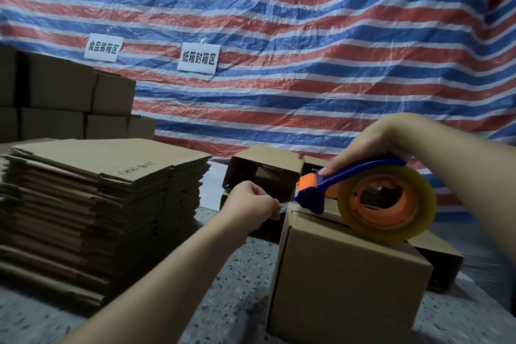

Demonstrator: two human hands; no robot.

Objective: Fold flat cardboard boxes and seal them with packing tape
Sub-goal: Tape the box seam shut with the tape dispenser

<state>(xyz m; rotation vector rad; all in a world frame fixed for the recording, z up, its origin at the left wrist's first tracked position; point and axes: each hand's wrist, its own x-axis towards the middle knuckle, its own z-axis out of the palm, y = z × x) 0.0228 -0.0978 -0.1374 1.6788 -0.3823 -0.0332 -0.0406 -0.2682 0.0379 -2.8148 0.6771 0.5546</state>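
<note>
Both hands work at the top of a folded cardboard box standing on the speckled floor at the near right. The right hand curls over the blue handle of a tape dispenser, its fingers wrapped round the bar, with the thumb tip lying along the handle just behind the orange guard. The dispenser's blue head rests at the far left corner of the box top, and its roll of clear tape, on an orange hub, sits on the box top just right of the head. The left hand is just left of the box's far corner, fingers curled, pinching the free end of the tape strip, which stretches from the fingertips to the dispenser head.

Left of the box stands a tall stack of flat boxes, unfolded, with printed characters on the top sheet. Beyond the box being taped, an open box lies on its side with its mouth facing near, and another lies partly hidden behind the roll. At the far left, made-up boxes are piled in rows. A tarp striped red, white and blue hangs across the back, with two white paper signs in black characters fixed to it.
</note>
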